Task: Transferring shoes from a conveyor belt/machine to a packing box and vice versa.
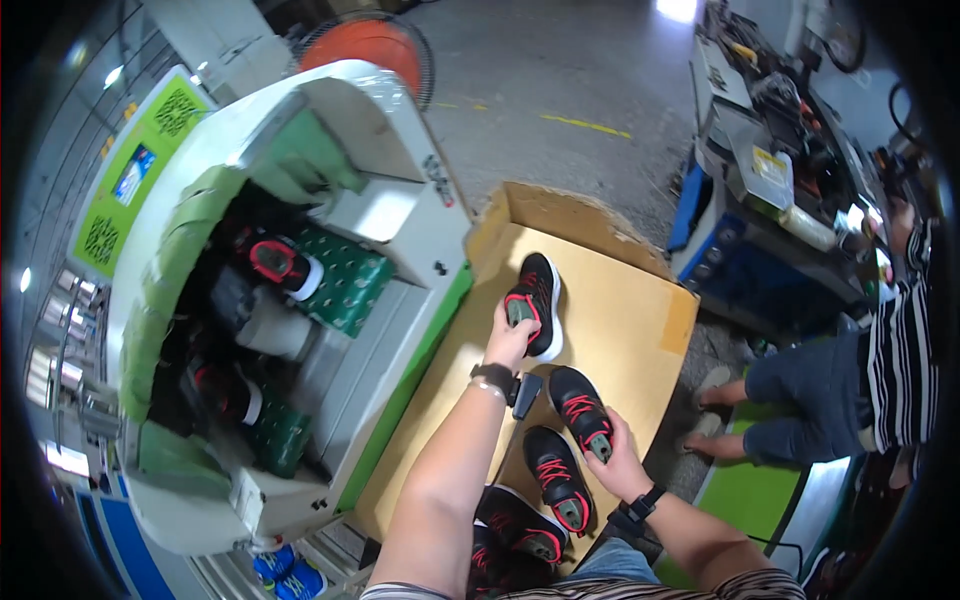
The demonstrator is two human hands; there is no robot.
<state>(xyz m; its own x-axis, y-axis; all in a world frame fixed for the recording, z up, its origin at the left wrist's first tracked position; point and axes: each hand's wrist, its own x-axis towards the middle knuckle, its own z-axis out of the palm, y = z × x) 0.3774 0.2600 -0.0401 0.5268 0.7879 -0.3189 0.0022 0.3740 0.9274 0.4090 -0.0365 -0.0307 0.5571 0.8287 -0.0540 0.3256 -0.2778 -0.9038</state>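
Note:
My left hand (508, 338) is closed on the heel end of a black sneaker (541, 290) with red trim and a white sole, resting on a cardboard-topped surface (610, 290). A grey-green insert shows in its opening. Closer to me, my right hand (622, 462) grips the heel end of another black sneaker (576, 395) with red laces and a similar insert. Just below it lies a third sneaker (552, 468), which neither hand touches. More black and red sneakers (515, 525) are bunched at the near edge, partly hidden by my left forearm.
On the left stands a white machine (385, 120) with green flaps; two sneakers sit inside near green patterned pads (350, 283). A raised cardboard flap (585, 220) edges the surface. A person (850, 385) and a cluttered bench (760, 200) are to the right. An orange fan (365, 50) stands behind.

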